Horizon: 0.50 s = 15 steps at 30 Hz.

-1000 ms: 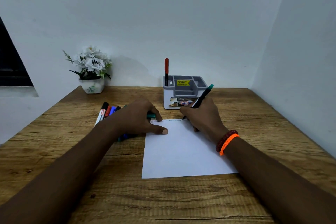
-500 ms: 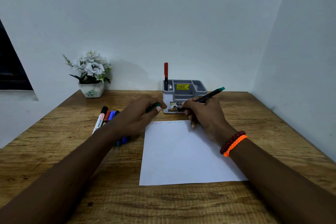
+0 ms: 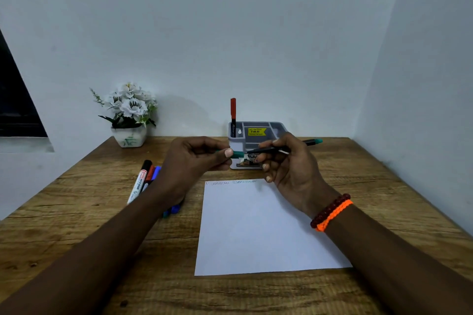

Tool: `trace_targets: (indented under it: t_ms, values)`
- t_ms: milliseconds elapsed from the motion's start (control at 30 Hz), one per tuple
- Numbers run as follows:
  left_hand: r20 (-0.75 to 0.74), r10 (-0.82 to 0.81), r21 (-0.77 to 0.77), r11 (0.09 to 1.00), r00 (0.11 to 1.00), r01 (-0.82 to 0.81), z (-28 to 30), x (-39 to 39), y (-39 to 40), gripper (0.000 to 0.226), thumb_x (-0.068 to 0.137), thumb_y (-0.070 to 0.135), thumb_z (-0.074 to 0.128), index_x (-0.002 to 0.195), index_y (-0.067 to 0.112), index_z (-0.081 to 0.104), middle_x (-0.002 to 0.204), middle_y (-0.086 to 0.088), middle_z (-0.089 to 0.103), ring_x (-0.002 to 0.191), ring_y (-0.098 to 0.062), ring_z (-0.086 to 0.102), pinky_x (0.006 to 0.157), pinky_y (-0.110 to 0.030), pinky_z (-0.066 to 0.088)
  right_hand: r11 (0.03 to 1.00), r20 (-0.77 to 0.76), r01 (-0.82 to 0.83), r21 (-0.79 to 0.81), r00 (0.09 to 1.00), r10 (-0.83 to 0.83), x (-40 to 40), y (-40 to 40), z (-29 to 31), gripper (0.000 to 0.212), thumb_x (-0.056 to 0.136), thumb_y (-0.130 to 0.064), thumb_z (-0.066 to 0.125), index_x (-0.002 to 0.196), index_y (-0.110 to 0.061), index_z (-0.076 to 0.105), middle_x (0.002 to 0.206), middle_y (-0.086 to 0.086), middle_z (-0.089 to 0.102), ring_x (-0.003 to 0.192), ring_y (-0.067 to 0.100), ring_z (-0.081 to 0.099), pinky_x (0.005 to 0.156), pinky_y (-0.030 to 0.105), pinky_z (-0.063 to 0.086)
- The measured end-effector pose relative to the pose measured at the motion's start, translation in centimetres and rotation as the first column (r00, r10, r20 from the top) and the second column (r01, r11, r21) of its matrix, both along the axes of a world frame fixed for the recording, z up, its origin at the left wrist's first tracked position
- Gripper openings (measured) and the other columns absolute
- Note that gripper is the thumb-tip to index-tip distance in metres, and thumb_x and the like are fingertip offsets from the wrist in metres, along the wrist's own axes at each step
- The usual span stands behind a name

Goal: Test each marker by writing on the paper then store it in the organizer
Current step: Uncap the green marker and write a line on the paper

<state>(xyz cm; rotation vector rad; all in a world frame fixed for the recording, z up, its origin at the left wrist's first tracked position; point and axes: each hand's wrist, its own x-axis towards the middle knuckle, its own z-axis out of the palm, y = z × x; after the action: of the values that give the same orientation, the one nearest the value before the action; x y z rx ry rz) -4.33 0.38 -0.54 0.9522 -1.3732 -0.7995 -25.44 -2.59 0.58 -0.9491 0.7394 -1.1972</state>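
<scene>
My right hand (image 3: 289, 166) grips a black marker with a green end (image 3: 311, 142), held level above the table, its tip pointing left. My left hand (image 3: 194, 161) pinches the green cap (image 3: 238, 153) right at that tip. Below them lies a white paper (image 3: 256, 227) with two short scribbles along its top edge. The grey organizer (image 3: 256, 135) stands behind the hands, a red marker (image 3: 233, 115) upright in its left slot. Several loose markers (image 3: 143, 181) lie on the table to the left, partly hidden by my left forearm.
A white pot of white flowers (image 3: 129, 120) sits at the back left of the wooden table (image 3: 76, 225). Walls close in the table behind and on the right. A dark window edge shows at far left.
Both hands have lifted off the paper. The right hand swung the marker from writing to level, and the left hand brought the green cap up to its tip.
</scene>
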Motion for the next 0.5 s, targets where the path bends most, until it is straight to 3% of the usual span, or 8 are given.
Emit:
trace_targets:
  t_ms: [367, 500]
  values:
    - [-0.095, -0.06, 0.051, 0.997, 0.994, 0.065, 0.0, -0.7, 0.5, 0.02, 0.075, -0.001, 0.082, 0.095, -0.003, 0.077, 0.094, -0.022, 0.078, 0.089, -0.034, 0.078, 0.078, -0.033, 0.064, 1.0, -0.022, -0.004, -0.027, 1.0, 0.003, 0.54, 0.4, -0.27, 0.025, 0.098, -0.008, 0.05, 0.08, -0.005, 0.067, 0.069, 0.017, 0.07, 0.047, 0.02, 0.06, 0.037, 0.023, 0.04]
    - [-0.027, -0.044, 0.056, 0.997, 0.999, 0.046, -0.02, -0.92, 0.6, 0.026, 0.072, -0.006, 0.084, 0.096, 0.002, 0.077, 0.095, -0.015, 0.08, 0.088, -0.028, 0.079, 0.077, -0.029, 0.063, 0.995, -0.074, -0.033, -0.097, 0.997, 0.025, 0.68, 0.4, -0.56, 0.019, 0.101, -0.006, 0.059, 0.085, -0.004, 0.068, 0.071, 0.015, 0.072, 0.049, 0.02, 0.064, 0.037, 0.025, 0.043]
